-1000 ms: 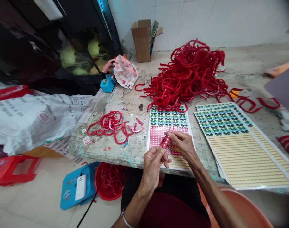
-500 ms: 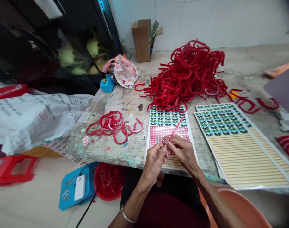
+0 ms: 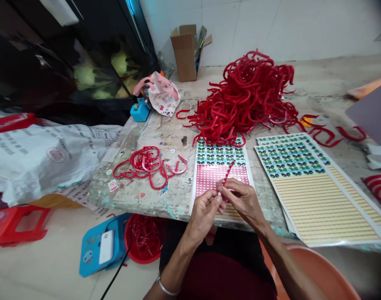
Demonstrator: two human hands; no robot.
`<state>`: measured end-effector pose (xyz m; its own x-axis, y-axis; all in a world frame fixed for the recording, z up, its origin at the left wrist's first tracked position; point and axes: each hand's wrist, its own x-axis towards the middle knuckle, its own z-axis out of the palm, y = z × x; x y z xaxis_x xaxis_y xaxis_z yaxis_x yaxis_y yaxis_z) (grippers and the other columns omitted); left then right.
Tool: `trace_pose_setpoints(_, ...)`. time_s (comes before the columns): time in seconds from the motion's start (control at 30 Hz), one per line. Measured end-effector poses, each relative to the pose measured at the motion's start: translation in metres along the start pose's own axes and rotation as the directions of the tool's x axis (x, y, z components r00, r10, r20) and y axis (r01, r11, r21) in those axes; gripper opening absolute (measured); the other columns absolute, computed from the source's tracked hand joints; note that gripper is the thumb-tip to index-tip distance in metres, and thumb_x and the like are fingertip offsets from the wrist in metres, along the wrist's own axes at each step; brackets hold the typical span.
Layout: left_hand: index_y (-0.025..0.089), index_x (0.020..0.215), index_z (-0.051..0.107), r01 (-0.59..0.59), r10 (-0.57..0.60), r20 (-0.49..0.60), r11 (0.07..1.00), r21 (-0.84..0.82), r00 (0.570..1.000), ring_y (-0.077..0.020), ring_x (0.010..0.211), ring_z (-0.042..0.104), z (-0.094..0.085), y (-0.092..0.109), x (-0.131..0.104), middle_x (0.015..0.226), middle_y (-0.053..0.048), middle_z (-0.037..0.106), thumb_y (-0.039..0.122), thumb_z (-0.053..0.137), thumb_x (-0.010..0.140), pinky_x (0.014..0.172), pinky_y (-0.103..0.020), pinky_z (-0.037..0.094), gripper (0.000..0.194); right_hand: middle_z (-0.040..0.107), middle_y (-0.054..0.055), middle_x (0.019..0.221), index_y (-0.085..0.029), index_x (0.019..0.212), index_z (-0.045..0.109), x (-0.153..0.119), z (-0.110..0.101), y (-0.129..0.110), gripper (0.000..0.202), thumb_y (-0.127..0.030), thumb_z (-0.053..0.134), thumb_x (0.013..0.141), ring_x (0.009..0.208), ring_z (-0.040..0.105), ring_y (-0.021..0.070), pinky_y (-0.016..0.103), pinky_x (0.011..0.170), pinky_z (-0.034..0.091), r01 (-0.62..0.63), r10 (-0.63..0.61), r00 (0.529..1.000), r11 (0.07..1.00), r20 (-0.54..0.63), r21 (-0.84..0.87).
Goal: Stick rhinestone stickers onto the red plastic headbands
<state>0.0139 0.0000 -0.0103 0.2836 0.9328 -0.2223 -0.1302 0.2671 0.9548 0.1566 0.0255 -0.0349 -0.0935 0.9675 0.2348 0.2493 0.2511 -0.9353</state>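
Note:
A narrow red sticker strip with white dots slants up and away from my fingertips. Its lower end is between my hands, partly covered by the fingers. My right hand pinches it between thumb and fingers. Fingers bent and thumb pressed in, my left hand meets the same end from the left. Below both hands lies a sticker sheet, with green-and-black pictures at the top, red dotted strips in the middle and yellowish strips at the bottom. Several red curved strips lie loosely to the left of the sheet.
A big heap of red curved strips rises behind the sheet. More sticker sheets overlap on the right. A cardboard box and a white-and-pink bag stand at the back. Under the table edge is a red basin of red strips.
The dotted strip now stands steeper, its free end swung slightly left and nearer. Both hands stay together over the sheet with only small finger movement. The view has shifted slightly.

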Motion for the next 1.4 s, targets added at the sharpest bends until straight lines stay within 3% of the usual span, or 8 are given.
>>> trace_pose_setpoints(0.3,0.015,0.074,0.056,-0.015,0.014,-0.066,1.0,-0.017,0.998,-0.0087,0.057,0.036,0.001,-0.007,-0.003,0.061,0.003,0.041,0.035,0.052,0.084,0.055,-0.021,0.03,0.023,0.067,0.006,0.084,-0.018,0.077,0.07,-0.002,0.001,-0.004,0.015,-0.026,0.058,0.082,0.079,0.062,0.0182,0.029,0.072,0.048,-0.045,0.045,0.999,0.999,0.006,0.002)
trace_pose_setpoints(0.5,0.014,0.089,0.057,0.004,-0.002,-0.092,1.0,0.02,0.996,-0.0098,0.064,0.042,0.002,-0.009,-0.007,0.072,0.0,0.05,0.035,0.052,0.084,0.059,-0.021,0.034,0.022,0.066,0.003,0.073,-0.018,0.073,0.068,0.0,0.002,-0.003,0.018,-0.033,0.06,0.08,0.065,0.06,0.0152,0.025,0.057,0.048,-0.189,0.194,0.98,0.977,-0.045,0.097)
trace_pose_setpoints(0.7,0.014,0.089,0.058,-0.05,0.054,-0.063,0.997,0.062,0.997,-0.0083,0.059,0.038,0.001,-0.01,-0.009,0.068,0.002,0.047,0.032,0.049,0.086,0.056,-0.021,0.032,0.02,0.064,0.002,0.064,-0.017,0.067,0.067,0.0,0.0,0.001,0.023,-0.036,0.062,0.078,0.063,0.06,0.016,0.025,0.055,0.049,-0.23,0.236,0.972,0.954,-0.01,0.193)
trace_pose_setpoints(0.8,0.014,0.087,0.057,-0.075,0.078,-0.035,0.994,0.076,0.996,-0.0087,0.06,0.039,0.001,-0.009,-0.008,0.066,0.002,0.046,0.03,0.047,0.087,0.058,-0.021,0.033,0.019,0.067,0.004,0.076,-0.017,0.072,0.069,-0.002,-0.001,-0.001,0.019,-0.033,0.061,0.079,0.066,0.061,0.016,0.025,0.056,0.05,-0.175,0.182,0.983,0.973,-0.028,0.153)
trace_pose_setpoints(1.0,0.014,0.078,0.052,-0.071,0.075,-0.028,0.991,0.111,0.997,-0.0099,0.061,0.044,0.006,-0.005,-0.005,0.066,0.001,0.049,0.03,0.048,0.086,0.061,-0.022,0.037,0.018,0.066,0.006,0.082,-0.018,0.076,0.068,-0.006,-0.001,-0.006,0.01,-0.02,0.059,0.08,0.078,0.062,0.018,0.029,0.069,0.05,0.071,-0.07,0.997,0.997,-0.033,0.024)
trace_pose_setpoints(1.1,0.014,0.077,0.051,-0.057,0.06,-0.029,0.993,0.107,0.998,-0.0084,0.057,0.04,0.008,-0.007,-0.004,0.063,0.003,0.044,0.03,0.048,0.087,0.057,-0.02,0.034,0.019,0.066,0.006,0.082,-0.018,0.075,0.068,-0.006,-0.001,-0.006,0.01,-0.019,0.059,0.08,0.078,0.062,0.0178,0.029,0.069,0.05,0.085,-0.084,0.996,0.996,-0.042,0.019)
trace_pose_setpoints(1.23,0.014,0.086,0.054,-0.022,0.026,-0.049,0.997,0.077,0.998,-0.0076,0.056,0.035,0.008,-0.01,-0.005,0.064,0.004,0.04,0.032,0.049,0.086,0.054,-0.019,0.031,0.019,0.068,0.006,0.085,-0.019,0.079,0.07,-0.007,-0.001,-0.007,0.011,-0.022,0.059,0.081,0.08,0.062,0.0178,0.028,0.07,0.049,-0.001,0.002,1.0,0.999,-0.03,0.035)
trace_pose_setpoints(1.4,0.013,0.087,0.056,-0.036,0.041,-0.049,0.994,0.101,0.998,-0.0093,0.061,0.042,0.007,-0.008,-0.009,0.069,0.001,0.048,0.033,0.05,0.085,0.058,-0.02,0.035,0.021,0.068,0.004,0.084,-0.019,0.082,0.071,-0.005,-0.001,-0.005,0.014,-0.029,0.061,0.08,0.072,0.062,0.0155,0.023,0.059,0.049,-0.172,0.182,0.981,0.977,-0.07,0.125)
